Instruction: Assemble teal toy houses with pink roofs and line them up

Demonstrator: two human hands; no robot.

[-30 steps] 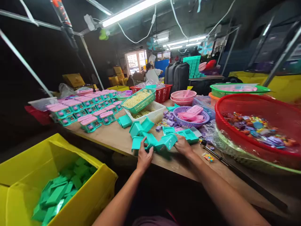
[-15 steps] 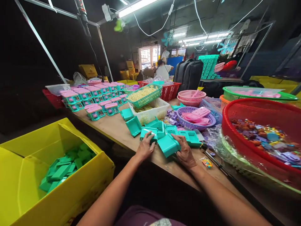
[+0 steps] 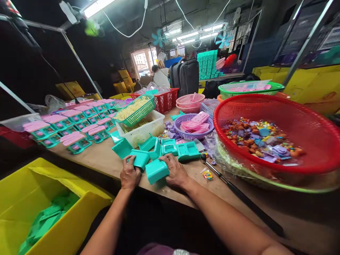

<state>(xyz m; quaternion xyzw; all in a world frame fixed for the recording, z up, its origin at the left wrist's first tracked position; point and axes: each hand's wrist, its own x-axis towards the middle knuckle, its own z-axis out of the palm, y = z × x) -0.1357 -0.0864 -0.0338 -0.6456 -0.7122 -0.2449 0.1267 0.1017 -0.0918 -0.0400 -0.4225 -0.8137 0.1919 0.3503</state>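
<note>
Near the table's front edge, my right hand [image 3: 175, 170] grips a teal plastic box [image 3: 157, 172] by its right side, fingers over the top edge. The box is tilted, its smooth face towards me. My left hand [image 3: 130, 174] is closed on the near left part of another teal plastic box [image 3: 140, 160], its fingertips at the rim. Just behind both hands lie several more teal parts, among them an open box [image 3: 122, 148] at the left and a flat teal piece with recesses [image 3: 188, 151] at the right. My left thumb is partly hidden.
Pink-lidded teal boxes [image 3: 75, 141] stand in rows at the left. A yellow carton [image 3: 87, 209] with green parts is below. Behind are a white basket [image 3: 156, 124] and a purple basket [image 3: 186, 134]; at right, a large red basket [image 3: 313, 141] and a black rod [image 3: 247, 200].
The camera view has turned right, so the scene sits further left. My left hand has shifted from atop its teal box to its near left side. The right hand still grips its box.
</note>
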